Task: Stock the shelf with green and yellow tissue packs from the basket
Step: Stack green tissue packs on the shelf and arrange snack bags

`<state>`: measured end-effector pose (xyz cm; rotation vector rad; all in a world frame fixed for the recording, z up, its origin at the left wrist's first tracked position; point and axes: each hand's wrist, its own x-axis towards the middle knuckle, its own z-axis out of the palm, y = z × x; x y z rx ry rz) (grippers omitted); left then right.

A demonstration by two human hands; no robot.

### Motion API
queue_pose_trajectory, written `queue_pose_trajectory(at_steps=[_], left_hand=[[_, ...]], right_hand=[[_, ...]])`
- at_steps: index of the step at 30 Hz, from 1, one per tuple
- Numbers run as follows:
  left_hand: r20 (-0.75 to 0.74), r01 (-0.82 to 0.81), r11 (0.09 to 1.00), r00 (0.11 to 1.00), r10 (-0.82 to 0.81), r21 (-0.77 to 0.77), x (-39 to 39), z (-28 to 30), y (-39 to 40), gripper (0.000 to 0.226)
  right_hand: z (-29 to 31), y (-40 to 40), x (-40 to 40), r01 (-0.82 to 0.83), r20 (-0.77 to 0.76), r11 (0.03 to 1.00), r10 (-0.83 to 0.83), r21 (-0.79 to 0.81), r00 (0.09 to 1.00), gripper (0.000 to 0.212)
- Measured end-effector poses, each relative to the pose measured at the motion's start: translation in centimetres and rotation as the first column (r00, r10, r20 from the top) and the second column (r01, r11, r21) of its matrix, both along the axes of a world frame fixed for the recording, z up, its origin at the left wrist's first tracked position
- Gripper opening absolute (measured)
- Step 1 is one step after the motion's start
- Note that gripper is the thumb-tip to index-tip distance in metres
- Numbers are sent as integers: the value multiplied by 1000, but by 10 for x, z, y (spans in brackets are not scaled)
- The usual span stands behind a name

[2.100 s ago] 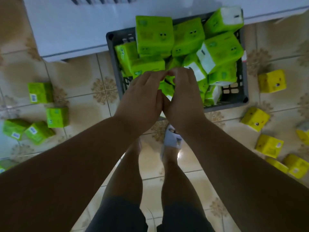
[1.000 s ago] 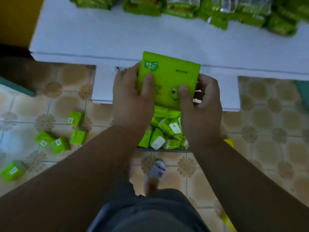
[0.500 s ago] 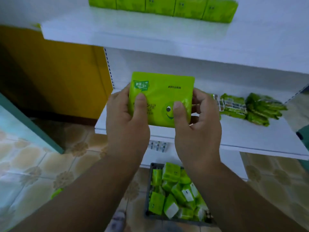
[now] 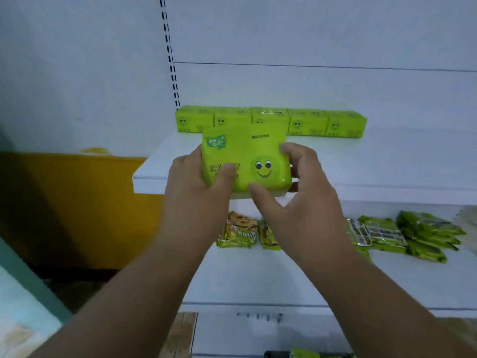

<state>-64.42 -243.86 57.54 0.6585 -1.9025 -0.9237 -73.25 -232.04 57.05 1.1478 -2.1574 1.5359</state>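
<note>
Green square plastic-wrapped tissue pack (image 4: 245, 161) held over the white upper shelf's (image 4: 374, 164) front edge.
Five green packs (image 4: 271, 121) line its back edge; left hand (image 4: 198, 182) and right hand (image 4: 299, 200) both grip the pack's sides, thumbs on its face.

Both forearms bare, reaching forward and up from bottom corners, converging toward centre. Left hand (image 4: 196, 182) grips left edge of glossy green plastic-wrapped tissue pack with smiley face (image 4: 245, 161), thumb pressed flat on front face, fingers hidden behind. Right hand (image 4: 299, 200) grips lower right corner, thumb on bottom front edge, index finger curled over right side. Pack upright between hands, wrists roughly level, knuckles toward camera.
</note>
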Motion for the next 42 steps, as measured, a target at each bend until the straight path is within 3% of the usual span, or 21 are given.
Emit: queue_pose_trajectory(at_steps=[2, 6, 15, 19, 28, 33, 42], left_hand=[[29, 15, 1000, 999, -15, 15, -3, 7, -21, 17], [165, -2, 999, 986, -5, 41, -5, 14, -65, 58], [423, 33, 998, 906, -11, -45, -38, 27, -206, 25], [488, 75, 997, 871, -52, -27, -64, 17, -256, 35], [312, 223, 958, 911, -271, 181, -92, 3, -306, 49], [265, 253, 943, 914, -307, 218, -98, -2, -314, 55], [255, 293, 928, 902, -348, 232, -99, -2, -317, 47]], right_hand=[[4, -19, -15, -13, -64, 986, 24, 168, 998, 75], [17, -65, -39, -23, -147, 944, 75, 330, 986, 72], [43, -196, -79, 65, -221, 792, 90, 607, 971, 49], [42, -237, -96, 66, -174, 747, 67, 661, 982, 43], [33, -278, -121, 73, -144, 775, 24, 628, 989, 44], [32, -284, -125, 76, -139, 768, 17, 636, 990, 45], [31, -286, -123, 116, -172, 737, 1, 666, 985, 50]])
